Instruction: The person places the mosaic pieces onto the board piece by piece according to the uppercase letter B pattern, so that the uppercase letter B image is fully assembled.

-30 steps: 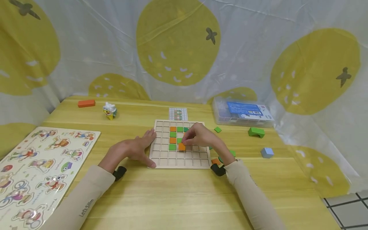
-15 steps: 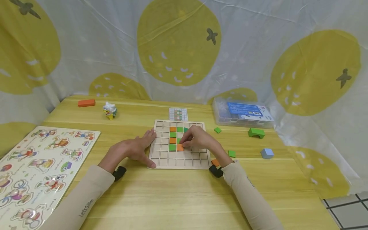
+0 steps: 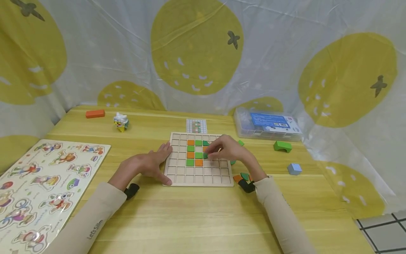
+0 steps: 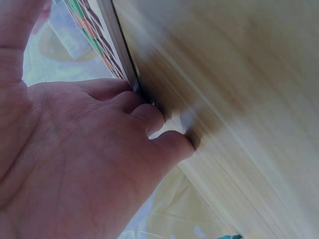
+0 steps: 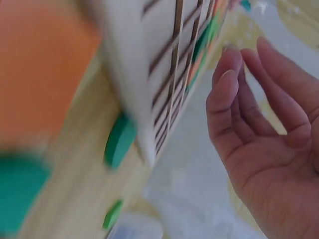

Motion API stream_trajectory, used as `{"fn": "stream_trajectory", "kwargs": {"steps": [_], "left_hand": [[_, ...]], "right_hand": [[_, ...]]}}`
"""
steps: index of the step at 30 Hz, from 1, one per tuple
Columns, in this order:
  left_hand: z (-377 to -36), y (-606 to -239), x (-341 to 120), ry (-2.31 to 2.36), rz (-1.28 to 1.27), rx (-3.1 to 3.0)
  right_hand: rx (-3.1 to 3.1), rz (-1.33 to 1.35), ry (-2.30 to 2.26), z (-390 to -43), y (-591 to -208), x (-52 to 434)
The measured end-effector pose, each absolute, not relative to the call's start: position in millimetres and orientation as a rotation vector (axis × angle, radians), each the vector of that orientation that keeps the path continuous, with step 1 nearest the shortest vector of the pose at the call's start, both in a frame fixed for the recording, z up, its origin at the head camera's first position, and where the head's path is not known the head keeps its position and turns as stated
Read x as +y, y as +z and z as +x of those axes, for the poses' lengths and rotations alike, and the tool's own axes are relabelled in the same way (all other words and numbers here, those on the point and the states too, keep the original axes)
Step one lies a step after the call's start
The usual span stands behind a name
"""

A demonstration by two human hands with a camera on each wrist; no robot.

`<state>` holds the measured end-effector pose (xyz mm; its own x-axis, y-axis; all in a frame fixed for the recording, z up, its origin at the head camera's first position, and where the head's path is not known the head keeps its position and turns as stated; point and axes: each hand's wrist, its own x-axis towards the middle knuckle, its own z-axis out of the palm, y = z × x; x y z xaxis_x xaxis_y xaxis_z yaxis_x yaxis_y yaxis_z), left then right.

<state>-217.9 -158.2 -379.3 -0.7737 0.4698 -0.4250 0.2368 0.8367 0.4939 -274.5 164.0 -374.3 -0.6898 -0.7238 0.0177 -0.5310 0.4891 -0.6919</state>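
Note:
My left hand (image 3: pixel 149 163) holds the left side of a wooden grid board (image 3: pixel 177 180), thumb at the near corner and the other fingers along the edge. In the left wrist view those fingertips touch the board's rim and the table. Orange and green square tiles fill some cells, among them a light green tile (image 3: pixel 198 155) and an orange tile (image 3: pixel 198 162). Over the right part of the board hovers my right hand (image 3: pixel 231 151), its fingertips by a dark green tile (image 3: pixel 205 155). The right wrist view shows a gap between thumb and fingers, with nothing held.
Loose tiles (image 3: pixel 238 178) lie right of the board, partly behind the right wrist. A small pattern card (image 3: pixel 196 126) sits beyond it. Farther out are a plastic case (image 3: pixel 268 125), a green arch block (image 3: pixel 282 146), a blue cube (image 3: pixel 294 169), a figurine (image 3: pixel 121 122) and a picture puzzle (image 3: pixel 54 176).
The orange tile, tilted in my right fingers at first, now lies flat in its cell. My right hand has let it go and shifted right. The left hand stays put.

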Motion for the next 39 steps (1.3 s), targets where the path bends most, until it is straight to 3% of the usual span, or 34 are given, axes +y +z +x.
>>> {"fn": "stream_trajectory", "kwargs": {"steps": [7,11,21,30,39], "left_hand": [[-217.3,-378.5,-159.8,0.578,0.528,2.464],[-217.5,-378.5,-162.6,0.575,0.527,2.470],[-219.4,-381.2,-163.6,0.591,0.537,2.464],[-219.0,-380.6,-160.5,0.590,0.540,2.459],[-220.4,-379.9,-158.2,0.578,0.552,2.457]], "right_hand": [[2.534,-0.943,-0.976,-277.0,-373.5,232.2],[2.551,-0.878,-0.943,-278.4,-381.9,248.3],[2.564,-0.744,-0.888,-278.7,-389.4,233.3],[2.603,-0.830,-0.875,-272.7,-380.8,230.2],[2.570,-0.893,-0.873,-262.3,-375.3,179.4]]}}
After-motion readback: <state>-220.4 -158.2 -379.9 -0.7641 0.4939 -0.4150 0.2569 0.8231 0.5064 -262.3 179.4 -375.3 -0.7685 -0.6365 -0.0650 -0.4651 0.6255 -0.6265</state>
